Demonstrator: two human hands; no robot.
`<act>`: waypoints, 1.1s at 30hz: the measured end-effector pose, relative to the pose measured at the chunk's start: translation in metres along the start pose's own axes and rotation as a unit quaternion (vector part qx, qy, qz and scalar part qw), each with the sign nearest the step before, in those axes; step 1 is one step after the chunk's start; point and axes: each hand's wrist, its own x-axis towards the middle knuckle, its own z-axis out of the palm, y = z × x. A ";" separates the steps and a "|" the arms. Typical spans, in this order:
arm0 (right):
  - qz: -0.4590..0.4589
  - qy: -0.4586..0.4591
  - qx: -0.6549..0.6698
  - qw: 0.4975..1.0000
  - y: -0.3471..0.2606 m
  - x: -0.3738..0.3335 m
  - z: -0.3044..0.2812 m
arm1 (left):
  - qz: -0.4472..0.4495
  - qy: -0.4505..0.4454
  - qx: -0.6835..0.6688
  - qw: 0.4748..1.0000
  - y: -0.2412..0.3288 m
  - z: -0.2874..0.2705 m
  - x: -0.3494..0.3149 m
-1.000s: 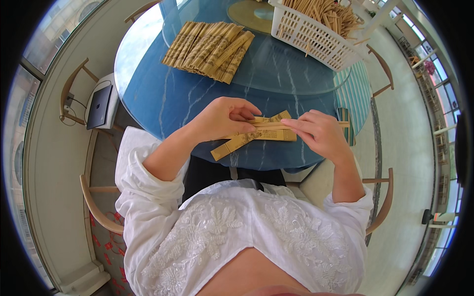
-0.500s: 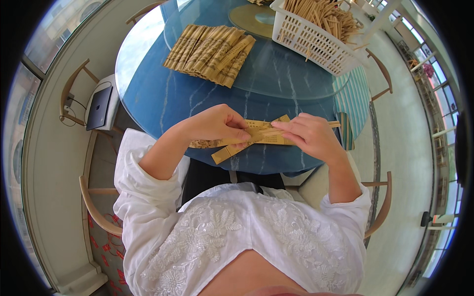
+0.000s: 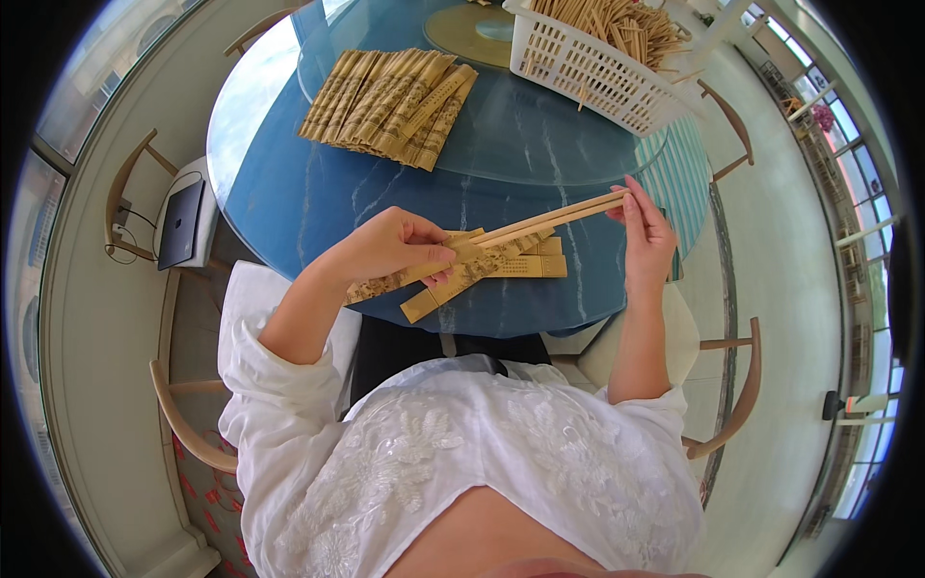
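Since 0.5 s ago right hand [image 3: 644,231] has moved out to the right, away from left hand [image 3: 390,249]; before that both were bunched together over the sleeves at the table edge. Now a pair of wooden chopsticks [image 3: 554,217] spans between them: 2 sticks, side by side, near end going into a patterned paper sleeve [image 3: 405,277] that left hand pinches shut between thumb and fingers. Right hand fingers lightly grip the far tips, palm partly open. All this is just above the near edge of the blue round table [image 3: 289,193]. Under the hands: a few loose sleeves [image 3: 520,265] on the table, approx 3, overlap makes exact count unclear. Far side: fanned stack of sleeves [image 3: 390,101], roughly 10+, too overlapped to count. 1 white slotted basket [image 3: 588,67] full of chopsticks, top cut off by frame edge, count n/a. 1 round glass turntable [image 3: 540,135] on the table, partly under the basket. Chairs: 4 wooden ones partly visible round the table, all cut by fisheye rim or body. 1 dark tablet-like device [image 3: 180,223] on the left chair seat, detail too small. Person's lap & table underside hidden by white embroidered shirt [image 3: 453,472].
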 end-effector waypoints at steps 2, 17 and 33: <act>0.007 0.024 0.064 0.998 0.004 -0.004 0.012 | 0.007 -0.007 -0.013 1.000 -0.003 0.002 0.004; -0.008 -0.108 0.049 0.993 -0.006 -0.049 0.065 | 0.029 -0.008 -0.035 0.999 -0.010 0.017 0.024; -0.024 -0.116 -0.029 0.993 0.009 -0.065 0.075 | 0.035 0.021 -0.094 0.995 -0.010 0.036 0.035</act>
